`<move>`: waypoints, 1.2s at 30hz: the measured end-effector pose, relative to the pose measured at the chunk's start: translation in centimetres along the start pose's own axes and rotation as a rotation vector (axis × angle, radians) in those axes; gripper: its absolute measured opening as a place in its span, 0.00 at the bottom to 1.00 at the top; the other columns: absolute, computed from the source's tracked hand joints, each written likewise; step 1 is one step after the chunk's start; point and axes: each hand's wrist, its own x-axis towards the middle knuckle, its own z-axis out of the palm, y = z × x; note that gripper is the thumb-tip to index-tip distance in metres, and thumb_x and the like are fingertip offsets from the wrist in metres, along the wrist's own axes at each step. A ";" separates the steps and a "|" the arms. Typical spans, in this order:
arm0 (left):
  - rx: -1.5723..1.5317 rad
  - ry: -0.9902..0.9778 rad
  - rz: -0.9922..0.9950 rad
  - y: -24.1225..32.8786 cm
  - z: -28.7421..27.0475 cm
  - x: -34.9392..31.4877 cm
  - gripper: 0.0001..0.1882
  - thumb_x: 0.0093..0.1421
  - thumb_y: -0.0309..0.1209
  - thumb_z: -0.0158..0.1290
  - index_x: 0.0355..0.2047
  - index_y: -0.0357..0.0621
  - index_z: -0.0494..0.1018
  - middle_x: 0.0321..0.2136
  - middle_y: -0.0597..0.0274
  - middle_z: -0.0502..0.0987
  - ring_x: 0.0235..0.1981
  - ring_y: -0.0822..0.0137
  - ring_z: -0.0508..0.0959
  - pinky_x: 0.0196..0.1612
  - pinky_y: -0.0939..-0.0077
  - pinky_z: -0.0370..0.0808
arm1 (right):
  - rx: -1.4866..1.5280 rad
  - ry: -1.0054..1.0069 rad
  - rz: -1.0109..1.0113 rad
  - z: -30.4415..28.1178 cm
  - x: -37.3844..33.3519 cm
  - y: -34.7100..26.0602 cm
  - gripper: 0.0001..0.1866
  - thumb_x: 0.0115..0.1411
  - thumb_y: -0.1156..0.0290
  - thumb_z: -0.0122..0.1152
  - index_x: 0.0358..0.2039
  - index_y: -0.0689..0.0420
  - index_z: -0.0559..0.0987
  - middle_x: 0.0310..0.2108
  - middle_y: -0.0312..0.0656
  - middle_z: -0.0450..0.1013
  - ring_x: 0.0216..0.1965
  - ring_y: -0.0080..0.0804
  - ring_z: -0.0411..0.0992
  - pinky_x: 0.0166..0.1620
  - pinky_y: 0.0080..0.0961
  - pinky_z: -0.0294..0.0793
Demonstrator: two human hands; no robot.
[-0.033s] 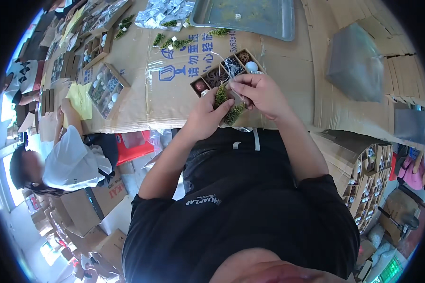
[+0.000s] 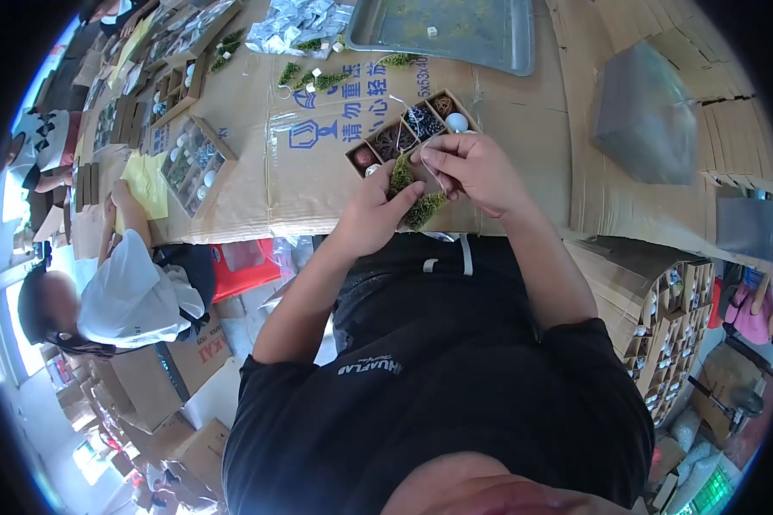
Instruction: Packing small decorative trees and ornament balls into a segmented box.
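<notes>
A green mossy ornament [image 2: 423,210] is gripped between the thumb and fingers of my left hand [image 2: 371,215], close above the near table edge. Its full outline is partly covered by my fingers. A thin pale string [image 2: 439,174] runs by the ornament, pinched in the fingertips of my right hand [image 2: 481,178]. Just beyond both hands lies a divided cardboard box [image 2: 349,156], whose compartments hold a reddish-brown ball [image 2: 364,158], a dark brown ornament [image 2: 390,140], a black-and-white piece [image 2: 423,121], a brown woven ball [image 2: 443,104] and a white ball [image 2: 457,123].
Several green mossy pieces with white tags [image 2: 322,80] lie beyond the box, near a silvery pile [image 2: 296,26] and a grey metal tray [image 2: 524,51]. Filled boxes [image 2: 196,167] stand left, where a person in white [image 2: 137,296] works. A cloudy plastic block [image 2: 648,116] sits right.
The pale string between my hands has shifted slightly. Both hands stay in nearly the same place with the mossy ornament.
</notes>
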 end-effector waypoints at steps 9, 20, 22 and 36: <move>-0.165 -0.087 0.006 -1.0 -1.0 -0.5 0.11 0.71 0.32 0.51 0.48 0.38 0.70 0.34 0.68 0.74 0.35 0.78 0.72 0.40 0.81 0.72 | 0.932 -0.372 0.157 -3.3 0.1 -0.5 0.11 0.70 0.73 0.50 0.50 0.63 0.71 0.30 0.31 0.69 0.21 0.17 0.59 0.21 0.12 0.58; -0.172 -0.140 -0.065 -0.3 -0.7 -0.4 0.12 0.70 0.31 0.51 0.50 0.39 0.68 0.34 0.68 0.73 0.31 0.80 0.71 0.35 0.81 0.72 | 0.286 0.082 -0.043 1.2 0.8 -2.9 0.16 0.68 0.68 0.55 0.52 0.63 0.73 0.34 0.37 0.72 0.19 0.14 0.57 0.23 0.13 0.58; -0.228 -0.208 -0.094 -0.6 -1.0 -0.4 0.15 0.69 0.29 0.53 0.52 0.38 0.67 0.35 0.67 0.73 0.32 0.78 0.72 0.35 0.80 0.72 | 0.327 -0.098 -0.020 0.4 0.8 -4.0 0.15 0.69 0.68 0.54 0.52 0.63 0.73 0.28 0.31 0.65 0.20 0.13 0.57 0.22 0.13 0.56; 0.419 -0.129 0.370 3.2 -1.4 6.8 0.32 0.50 0.38 0.70 0.52 0.40 0.70 0.40 0.51 0.81 0.42 0.56 0.82 0.44 0.65 0.77 | 0.088 -0.291 -0.121 2.2 0.4 -10.3 0.16 0.68 0.75 0.50 0.55 0.64 0.70 0.23 0.30 0.63 0.18 0.13 0.58 0.21 0.12 0.57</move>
